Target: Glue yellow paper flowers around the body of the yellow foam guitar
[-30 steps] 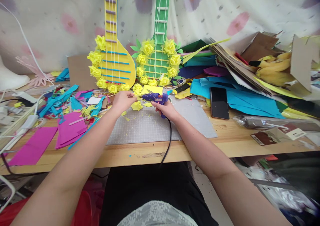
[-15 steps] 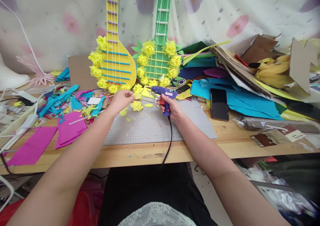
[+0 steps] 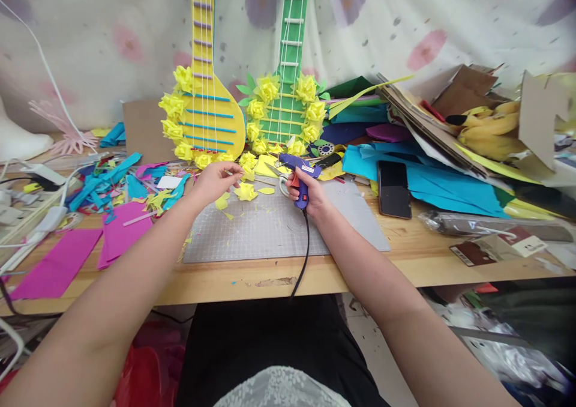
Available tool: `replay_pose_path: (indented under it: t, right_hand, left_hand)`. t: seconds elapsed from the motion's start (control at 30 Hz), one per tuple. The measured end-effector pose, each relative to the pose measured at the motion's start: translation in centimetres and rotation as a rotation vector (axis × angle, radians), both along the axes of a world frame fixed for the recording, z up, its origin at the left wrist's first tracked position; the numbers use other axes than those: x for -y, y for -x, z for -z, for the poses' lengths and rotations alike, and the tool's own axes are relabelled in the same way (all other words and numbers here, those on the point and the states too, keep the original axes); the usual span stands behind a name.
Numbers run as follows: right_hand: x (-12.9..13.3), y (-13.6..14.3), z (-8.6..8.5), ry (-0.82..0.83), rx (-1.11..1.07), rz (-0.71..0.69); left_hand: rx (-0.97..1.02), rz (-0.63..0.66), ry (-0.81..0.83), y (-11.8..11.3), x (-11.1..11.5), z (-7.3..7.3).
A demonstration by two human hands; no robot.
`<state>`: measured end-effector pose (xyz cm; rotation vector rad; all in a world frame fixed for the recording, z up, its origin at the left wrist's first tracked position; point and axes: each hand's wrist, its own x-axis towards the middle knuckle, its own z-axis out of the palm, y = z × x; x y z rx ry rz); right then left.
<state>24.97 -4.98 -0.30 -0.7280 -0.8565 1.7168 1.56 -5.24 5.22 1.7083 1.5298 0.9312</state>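
My right hand [image 3: 308,194] is wrapped round a blue glue gun [image 3: 300,167], its nozzle pointing left over scissors [image 3: 276,170]. To the left, my left hand [image 3: 220,182] has its thumb and fingers pinched together above the grey cutting mat [image 3: 252,233]; what it holds is too small to make out. A yellow paper flower [image 3: 246,192] and a yellow petal [image 3: 266,190] lie on the mat between the hands. Behind them stand a yellow paper instrument [image 3: 216,116] and a green one [image 3: 284,116], both edged with yellow flowers.
Colourful paper scraps [image 3: 135,182] and magenta sheets [image 3: 58,263] lie at the left. A phone [image 3: 394,189] rests on blue paper [image 3: 441,182] at the right, before piled cardboard [image 3: 472,89]. The black cord [image 3: 307,257] hangs over the table edge.
The yellow piece at my left fingertips no longer shows clearly. My right hand and the glue gun have shifted slightly right, showing more of the scissors.
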Motion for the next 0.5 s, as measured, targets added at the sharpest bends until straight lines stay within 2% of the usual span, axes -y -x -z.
replay_pose_path:
  t: [0.17,0.33,0.5]
  right_hand:
    - [0.0,0.0,-0.1,0.012,0.028,0.014]
    - [-0.1,0.0,0.0,-0.008,0.034,0.006]
    - [0.0,0.0,-0.1,-0.012,0.069,0.019]
  left_hand:
    - [0.158,-0.024,-0.013,1.1,-0.8,0.6]
    - [0.257,-0.017,0.043,1.8,-0.7,0.6]
    - [0.317,-0.143,0.090,1.3,-1.2,1.1]
